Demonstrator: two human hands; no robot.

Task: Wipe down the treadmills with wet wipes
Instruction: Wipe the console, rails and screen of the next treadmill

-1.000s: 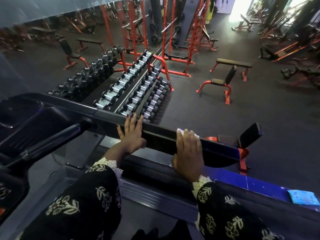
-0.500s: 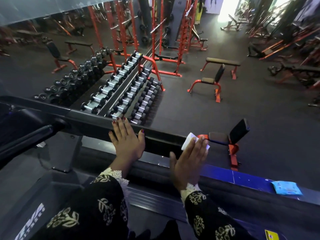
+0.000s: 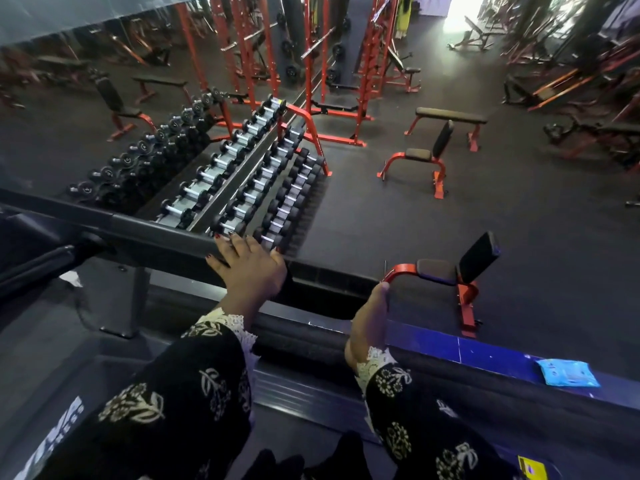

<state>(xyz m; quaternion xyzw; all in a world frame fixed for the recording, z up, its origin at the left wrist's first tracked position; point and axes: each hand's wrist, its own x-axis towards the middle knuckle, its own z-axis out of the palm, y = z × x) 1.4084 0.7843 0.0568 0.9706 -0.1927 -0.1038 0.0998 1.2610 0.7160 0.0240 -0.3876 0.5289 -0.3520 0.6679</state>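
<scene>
The treadmill's black handrail (image 3: 156,237) runs across the view from the left toward the middle. My left hand (image 3: 249,266) lies flat on top of it with the fingers spread and holds nothing. My right hand (image 3: 369,320) is turned edge-on at the rail's right end, thumb upward, fingers hidden behind it. The white wet wipe it had a moment ago is out of sight behind the hand. Both sleeves are black with a white flower print.
A blue packet of wipes (image 3: 568,373) lies on the blue ledge (image 3: 485,355) to the right. Beyond and below the ledge are a dumbbell rack (image 3: 242,174), red benches (image 3: 446,271) and red squat racks (image 3: 329,64) on dark floor.
My right hand slid off the top of the rail to its right end and turned on edge, hiding the wipe. My left hand stayed on the rail.
</scene>
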